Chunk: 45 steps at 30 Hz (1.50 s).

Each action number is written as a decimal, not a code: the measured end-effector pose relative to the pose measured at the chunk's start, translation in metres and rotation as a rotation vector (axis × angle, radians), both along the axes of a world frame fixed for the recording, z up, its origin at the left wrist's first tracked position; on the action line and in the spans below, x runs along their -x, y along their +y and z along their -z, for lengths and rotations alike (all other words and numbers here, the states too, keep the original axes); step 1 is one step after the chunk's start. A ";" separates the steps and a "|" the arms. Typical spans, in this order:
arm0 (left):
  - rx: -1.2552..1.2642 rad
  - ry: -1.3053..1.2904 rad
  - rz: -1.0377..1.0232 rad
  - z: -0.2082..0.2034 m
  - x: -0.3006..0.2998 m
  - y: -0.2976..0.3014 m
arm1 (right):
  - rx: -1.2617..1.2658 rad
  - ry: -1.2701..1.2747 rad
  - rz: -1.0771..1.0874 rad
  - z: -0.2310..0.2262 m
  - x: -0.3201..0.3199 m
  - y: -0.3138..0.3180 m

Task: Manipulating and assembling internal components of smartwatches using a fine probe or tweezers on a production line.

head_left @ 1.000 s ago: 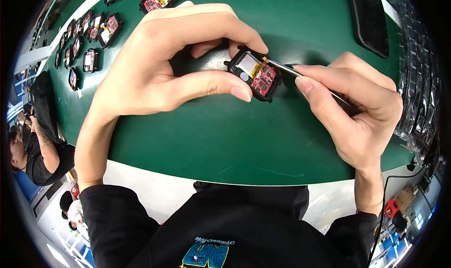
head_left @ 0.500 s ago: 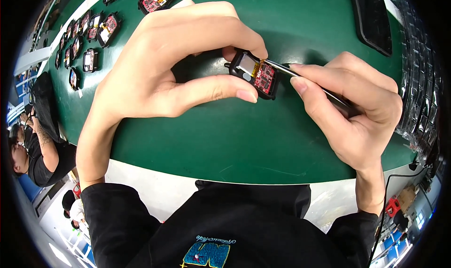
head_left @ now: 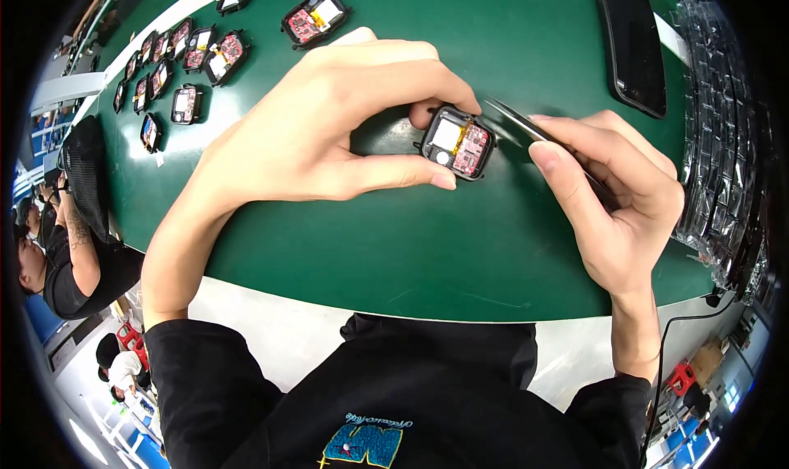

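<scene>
Holding: left hand [head_left: 320, 124] grip closed on open watch case [head_left: 457, 141], frame centre
Tool: right hand [head_left: 612, 198] grip pinches tweezers [head_left: 526, 128] beside it
Under: green tabletop [head_left: 370, 239]

A small open watch-like device [head_left: 457, 143], black-framed with a white panel, yellow strip and red circuit board showing, is lying face-up on the green mat. Dark slim tweezers [head_left: 526, 132] are angling in, tip just beside its right edge.

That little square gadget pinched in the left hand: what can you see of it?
The small device is a rounded-square black frame, open-faced, showing a white panel, a red circuit board and a yellow strip between. It sits low over the green mat, tilted, pinched between the left hand's thumb and fingers. The right hand's dark tweezers point at its edge.
</scene>
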State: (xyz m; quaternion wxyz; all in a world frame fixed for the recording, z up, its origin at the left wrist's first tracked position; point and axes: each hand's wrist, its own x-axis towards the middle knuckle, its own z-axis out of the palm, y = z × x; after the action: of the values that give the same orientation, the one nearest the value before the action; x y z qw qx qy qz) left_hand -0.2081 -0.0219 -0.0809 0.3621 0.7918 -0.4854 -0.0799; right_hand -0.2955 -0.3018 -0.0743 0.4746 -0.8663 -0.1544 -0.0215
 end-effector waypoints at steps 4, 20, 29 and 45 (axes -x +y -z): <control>0.035 -0.015 0.009 0.005 0.002 -0.002 | -0.175 -0.123 0.023 0.017 0.000 0.014; -0.082 -0.481 -0.355 -0.042 -0.003 0.021 | 0.169 -0.282 -0.001 -0.031 0.015 0.015; -0.217 -0.438 -0.453 -0.035 0.008 0.027 | 0.285 -0.409 0.688 -0.137 0.020 -0.112; -0.148 0.199 -0.136 -0.042 0.008 0.031 | 0.115 -0.114 0.853 -0.150 0.044 -0.197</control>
State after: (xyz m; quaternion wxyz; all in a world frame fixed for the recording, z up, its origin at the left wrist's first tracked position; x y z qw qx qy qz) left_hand -0.2159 0.0089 -0.0385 0.3534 0.8357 -0.3851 -0.1688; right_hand -0.3399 -0.4992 0.0759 0.3647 -0.8751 0.1902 -0.2550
